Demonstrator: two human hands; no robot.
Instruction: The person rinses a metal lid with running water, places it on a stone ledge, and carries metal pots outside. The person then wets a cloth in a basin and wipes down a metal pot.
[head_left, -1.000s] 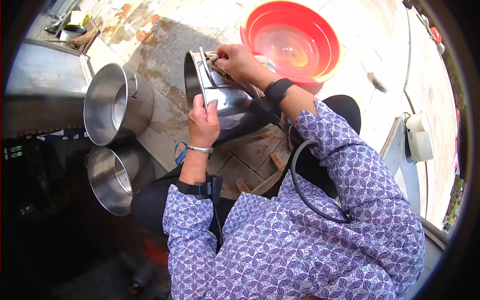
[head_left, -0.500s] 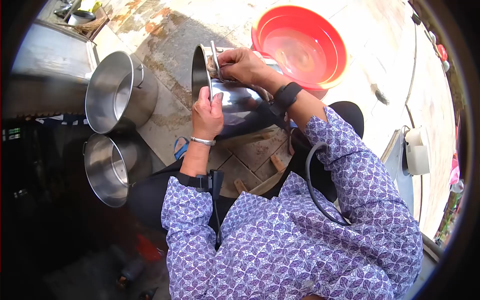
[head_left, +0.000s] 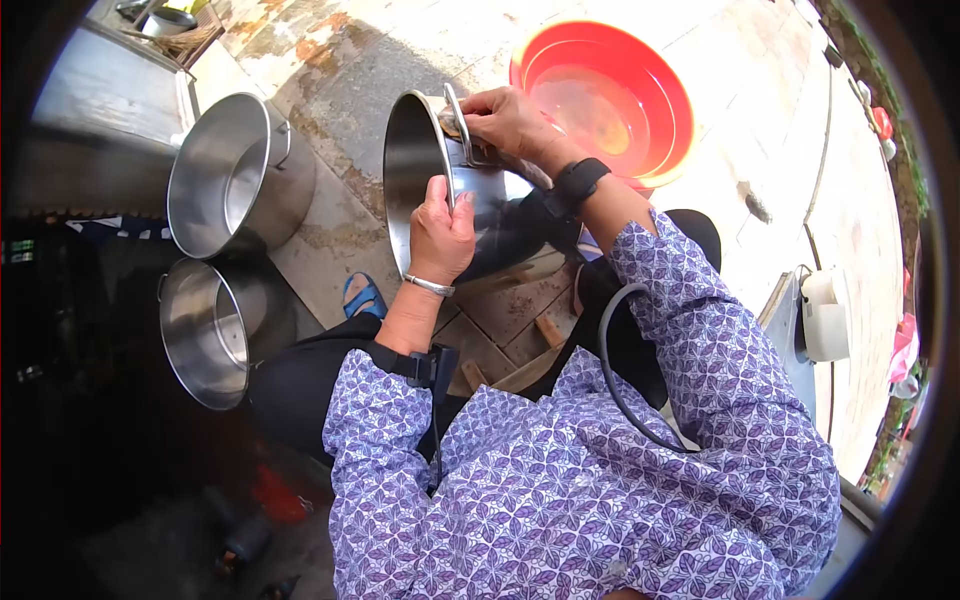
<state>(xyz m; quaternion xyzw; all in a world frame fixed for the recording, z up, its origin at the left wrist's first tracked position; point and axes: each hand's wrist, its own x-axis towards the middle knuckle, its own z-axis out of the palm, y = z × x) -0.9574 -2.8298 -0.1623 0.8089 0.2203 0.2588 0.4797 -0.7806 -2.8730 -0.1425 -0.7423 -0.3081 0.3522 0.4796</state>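
A shiny stainless steel pot (head_left: 500, 215) lies tilted on its side in front of me, its mouth turned to the left. My left hand (head_left: 441, 232) is closed on the near part of its rim, thumb outside. At the pot's loop handle (head_left: 458, 125), my right hand (head_left: 515, 128) is closed with its fingers reaching behind the metal. A small brownish pad (head_left: 450, 122) shows at those fingertips, pressed to the pot's outer wall beside the handle; its exact kind is hard to make out.
Two more steel pots, a larger one (head_left: 285, 190) and a smaller one (head_left: 258, 310), stand at the left. A red basin (head_left: 665, 150) holding water is behind the pot. A white plastic container (head_left: 826, 315) stands at the right. My sandalled foot (head_left: 362, 295) is below the pot.
The pot has turned slightly, showing more of its mouth. My left hand has shifted right with the rim. My right hand has moved a little up and right, still at the handle.
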